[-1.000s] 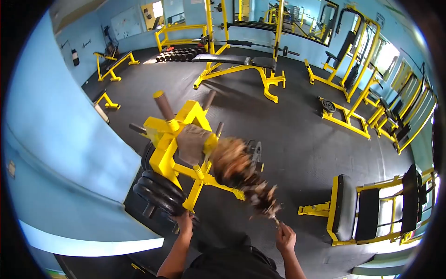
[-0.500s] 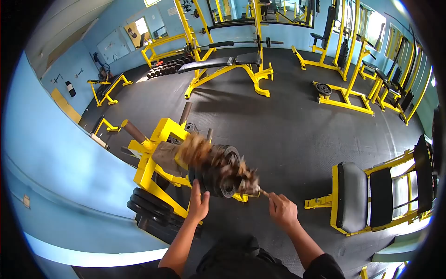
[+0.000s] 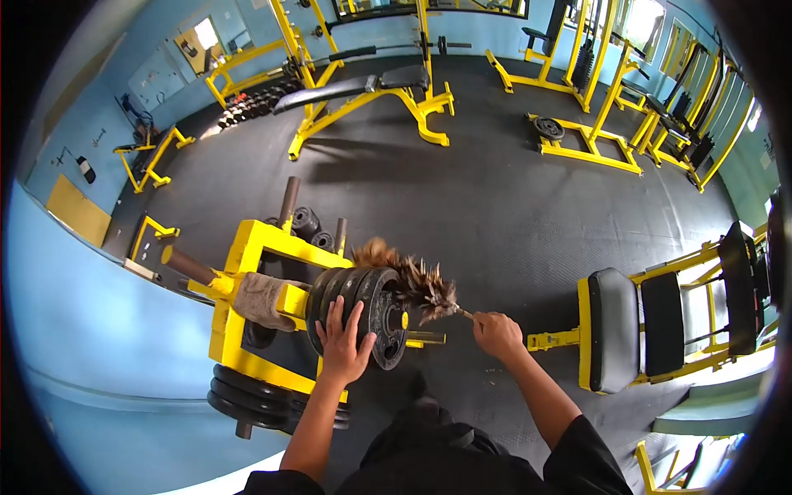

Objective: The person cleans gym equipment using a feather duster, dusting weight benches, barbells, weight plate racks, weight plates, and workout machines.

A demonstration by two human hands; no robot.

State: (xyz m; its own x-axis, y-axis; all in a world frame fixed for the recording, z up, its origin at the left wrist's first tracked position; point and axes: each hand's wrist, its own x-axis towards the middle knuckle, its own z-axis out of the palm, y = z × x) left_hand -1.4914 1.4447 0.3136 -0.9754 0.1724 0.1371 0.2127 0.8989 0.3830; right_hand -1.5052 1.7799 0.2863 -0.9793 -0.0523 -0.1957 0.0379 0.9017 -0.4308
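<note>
My right hand [image 3: 498,334] is closed round the thin handle of a brown feather duster [image 3: 425,289]. The duster's feathers lie against the far side of several black weight plates [image 3: 381,322], which hang on a peg of a yellow plate rack [image 3: 239,289]. My left hand [image 3: 344,342] rests with spread fingers on the near edges of those plates. A grey-brown cloth [image 3: 266,299] is draped over the rack's bar, left of the plates.
More black plates [image 3: 252,396] hang low on the rack's near side. A padded yellow machine [image 3: 615,330] stands to the right. Ahead are a bench [image 3: 363,91], a row of dumbbells [image 3: 256,103] and a yellow frame with a plate [image 3: 590,148]. A blue wall [image 3: 107,330] runs along the left.
The duster has swung from across the front and top of the plates to their far side. My left hand has moved up, its fingers now spread over the plates. The view has shifted.
</note>
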